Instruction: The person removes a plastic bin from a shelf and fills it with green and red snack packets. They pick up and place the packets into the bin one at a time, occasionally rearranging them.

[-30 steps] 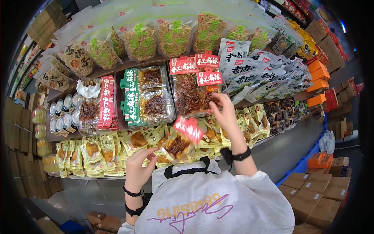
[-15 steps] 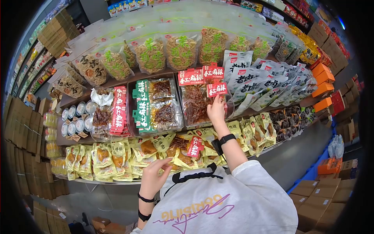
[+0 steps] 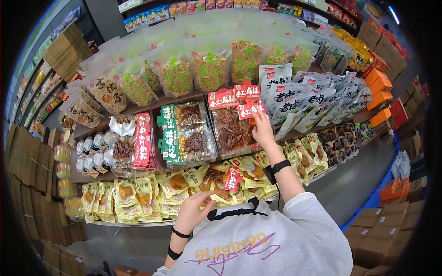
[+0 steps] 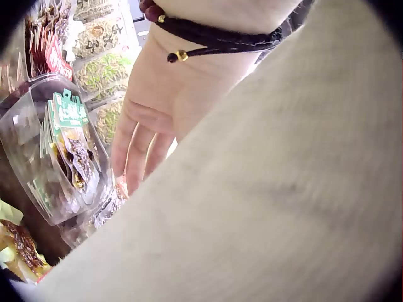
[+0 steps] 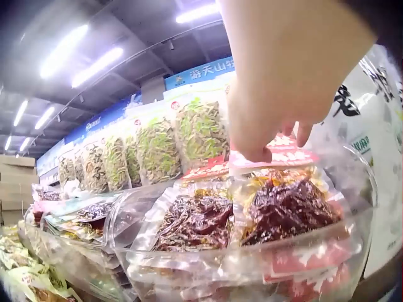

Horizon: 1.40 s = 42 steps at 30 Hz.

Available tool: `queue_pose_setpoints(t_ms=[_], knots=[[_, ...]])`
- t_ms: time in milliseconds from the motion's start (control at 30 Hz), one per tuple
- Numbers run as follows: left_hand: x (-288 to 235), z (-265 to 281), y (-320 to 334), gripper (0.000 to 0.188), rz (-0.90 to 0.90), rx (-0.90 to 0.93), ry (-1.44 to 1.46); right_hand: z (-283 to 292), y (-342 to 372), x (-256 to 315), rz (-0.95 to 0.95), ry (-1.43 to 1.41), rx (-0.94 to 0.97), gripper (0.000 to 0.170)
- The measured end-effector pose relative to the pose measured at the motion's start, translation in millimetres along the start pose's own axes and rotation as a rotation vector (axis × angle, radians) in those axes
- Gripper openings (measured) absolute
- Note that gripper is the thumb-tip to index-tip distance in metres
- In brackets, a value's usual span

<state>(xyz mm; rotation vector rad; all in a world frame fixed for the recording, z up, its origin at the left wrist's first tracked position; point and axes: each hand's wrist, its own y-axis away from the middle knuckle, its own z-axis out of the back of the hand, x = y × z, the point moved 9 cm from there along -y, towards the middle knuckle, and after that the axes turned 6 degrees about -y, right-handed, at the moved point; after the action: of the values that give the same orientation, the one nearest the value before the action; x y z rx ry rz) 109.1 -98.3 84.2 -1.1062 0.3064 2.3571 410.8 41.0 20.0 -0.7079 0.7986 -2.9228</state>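
Observation:
My right hand (image 3: 263, 132) is over the right clear bin (image 3: 239, 149) and pinches the red header card of a snack packet (image 3: 252, 111). Its thumb and fingers bend at the card's edge in the right wrist view, above dark, oily contents (image 5: 293, 211). Other red-carded packets (image 3: 222, 98) lie beside it in the bin. My left hand (image 3: 192, 212) hovers at the front of the display, holding nothing, its fingers loosely extended. Just beyond it, a loose red-carded packet (image 3: 214, 176) lies across the yellow bags (image 3: 177, 181).
Left of the right bin stands a clear bin of green-carded packets (image 3: 169, 140). Beyond it are more red-carded packets (image 3: 143, 140) and small round tubs (image 3: 94, 156). Tall bags with green print (image 3: 175, 76) line the back; white pouches (image 3: 317, 99) stand at right.
The loose red-carded packet, blurred in mid-air a second ago, now lies on the yellow bags. My right hand has closed on another packet's card. The head view has shifted slightly.

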Motion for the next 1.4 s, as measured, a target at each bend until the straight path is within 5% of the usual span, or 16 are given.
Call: queue_pose_setpoints(t_ms=[200, 267, 467, 533, 567, 667, 833, 1100, 1333, 1400], knots=[[12, 6, 5, 0.025, 0.033, -0.046, 0.01, -54, -60, 22, 0.257, 0.285, 0.448, 0.077], [17, 8, 8, 0.025, 0.069, -0.058, 0.018, -69, -64, 25, 0.279, 0.515, 0.753, 0.053], [27, 10, 12, 0.026, 0.128, -0.065, 0.004, -94, -70, 43, 0.71, 0.848, 0.709, 0.027], [26, 10, 13, 0.026, 0.113, -0.079, 0.009, -123, -55, 22, 0.68, 0.896, 0.985, 0.023], [24, 11, 13, 0.026, 0.093, -0.082, 0.004, -121, -58, 26, 0.693, 0.782, 0.821, 0.019], [24, 9, 15, 0.026, 0.075, -0.08, 0.001, -112, -55, 34, 0.51, 0.724, 0.867, 0.017], [31, -2, 19, 0.03, 0.062, -0.023, -0.031, -113, -36, 49, 0.651, 0.898, 0.949, 0.018], [44, -5, 27, 0.032, 0.104, -0.034, -0.02, -73, -26, 89, 0.759, 0.672, 0.808, 0.011], [48, -11, 19, 0.032, 0.088, 0.024, -0.044, 23, -54, 164, 0.629, 0.651, 0.624, 0.009], [46, -7, 17, 0.033, 0.099, 0.013, -0.043, 60, -48, 185, 0.591, 0.548, 0.696, 0.01]])
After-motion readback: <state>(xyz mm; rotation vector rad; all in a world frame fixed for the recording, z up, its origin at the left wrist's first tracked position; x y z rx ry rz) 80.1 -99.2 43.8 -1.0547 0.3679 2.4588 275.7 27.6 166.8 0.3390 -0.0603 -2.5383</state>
